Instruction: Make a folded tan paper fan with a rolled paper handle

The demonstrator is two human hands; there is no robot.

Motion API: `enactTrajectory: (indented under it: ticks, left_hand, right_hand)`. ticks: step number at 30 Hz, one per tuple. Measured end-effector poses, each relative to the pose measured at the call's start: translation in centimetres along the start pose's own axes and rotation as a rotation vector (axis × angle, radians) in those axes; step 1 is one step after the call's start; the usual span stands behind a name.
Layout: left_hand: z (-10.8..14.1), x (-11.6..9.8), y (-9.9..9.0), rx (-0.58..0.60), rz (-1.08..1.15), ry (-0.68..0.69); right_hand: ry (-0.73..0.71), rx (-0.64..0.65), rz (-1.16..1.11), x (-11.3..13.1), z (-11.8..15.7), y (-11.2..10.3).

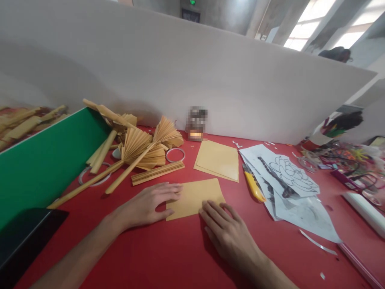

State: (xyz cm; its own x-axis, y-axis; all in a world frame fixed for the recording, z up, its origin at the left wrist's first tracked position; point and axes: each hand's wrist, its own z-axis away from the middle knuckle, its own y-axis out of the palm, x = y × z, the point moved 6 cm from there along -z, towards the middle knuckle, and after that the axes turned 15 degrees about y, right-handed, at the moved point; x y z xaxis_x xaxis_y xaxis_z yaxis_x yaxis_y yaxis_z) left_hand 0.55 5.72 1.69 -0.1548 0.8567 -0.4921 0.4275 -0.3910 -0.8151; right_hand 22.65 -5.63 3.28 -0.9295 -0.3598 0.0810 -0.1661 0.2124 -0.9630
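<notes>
A rectangular sheet of tan kraft paper (pixel 194 196) lies flat on the red tabletop in front of me. My left hand (pixel 153 202) rests on its left edge, fingers spread with the thumb apart. On its lower right edge lie the fingertips of my right hand (pixel 224 224), stretched out flat with the palm down. Just beyond the sheet are a stack of similar kraft sheets (pixel 218 158) and a narrow pleated paper strip (pixel 158 173). Pleated paper fans on rolled paper sticks (pixel 140 148) are piled to the left.
A yellow utility knife (pixel 254 186) lies right of the sheet, beside papers with a flower drawing (pixel 293 174). Tape rolls (pixel 176 155) sit near the fans. A green divider (pixel 54 160) and black object (pixel 30 233) border the left; a white partition (pixel 225 84) stands behind. Clutter (pixel 357 160) fills the right.
</notes>
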Motion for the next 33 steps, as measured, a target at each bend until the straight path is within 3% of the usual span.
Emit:
enactTrajectory:
  ticks: [5,9,13,16,19,24,28,30,33]
  left_hand:
    - [0.0,0.0,0.1,0.023,-0.005,-0.019]
    - [0.0,-0.2,0.1,0.032,-0.023,-0.048]
    - [0.0,-0.5,0.2,0.017,-0.037,-0.036]
    - [0.0,-0.5,0.3,0.02,-0.053,-0.039]
    - [0.0,-0.4,0.2,0.022,-0.054,-0.045]
    - [0.0,-0.3,0.3,0.046,-0.035,-0.057]
    - [-0.1,-0.3,0.2,0.057,-0.045,-0.067]
    - [-0.2,-0.4,0.3,0.066,-0.048,-0.067]
    - [-0.3,-0.5,0.3,0.074,-0.052,-0.078]
  right_hand:
    - [0.1,-0.046,0.059,-3.8,2.0,-1.4]
    - [0.141,-0.113,0.067,-4.4,2.1,-2.2]
    - [0.087,-0.185,0.034,-1.3,0.7,-2.2]
    - [-0.054,0.014,-0.042,2.5,-0.1,-0.6]
    - [-0.033,0.135,-0.101,3.7,0.1,0.4]
    - [0.162,0.124,-0.046,-1.4,2.4,0.0]
    - [0.207,-0.004,0.074,-5.5,3.8,-1.3]
    - [0.176,-0.095,0.098,-5.8,3.4,-1.9]
    - [-0.01,-0.15,0.101,-3.6,1.3,-2.0]
